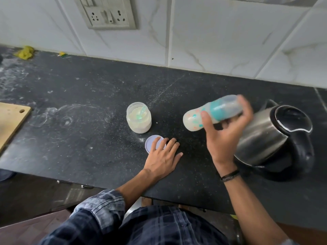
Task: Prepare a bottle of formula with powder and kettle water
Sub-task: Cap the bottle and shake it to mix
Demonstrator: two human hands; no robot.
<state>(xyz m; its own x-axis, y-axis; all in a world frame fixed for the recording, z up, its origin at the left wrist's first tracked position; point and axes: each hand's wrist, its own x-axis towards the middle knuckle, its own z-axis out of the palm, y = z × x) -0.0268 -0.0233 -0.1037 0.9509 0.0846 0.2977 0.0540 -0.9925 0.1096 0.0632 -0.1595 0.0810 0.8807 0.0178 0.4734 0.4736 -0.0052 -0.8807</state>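
Note:
My right hand [224, 131] grips a baby bottle [194, 119] held on its side above the counter, blurred by motion. The bottle has a teal collar and clear cap and holds milky liquid. An open clear jar of powder [138, 121] stands left of it with a green scoop inside. The jar's pale lilac lid [151, 142] lies on the counter in front of the jar. My left hand [163, 156] rests flat on the counter with its fingertips over the lid's edge. A steel kettle [272, 137] with a black lid and handle stands just right of my right hand.
The dark stone counter [88, 103] is dusted with powder. A wooden board [10, 119] lies at the far left. A yellow cloth [25, 52] sits by the tiled wall, and a socket panel [106, 15] is mounted above. The counter's front edge runs under my forearms.

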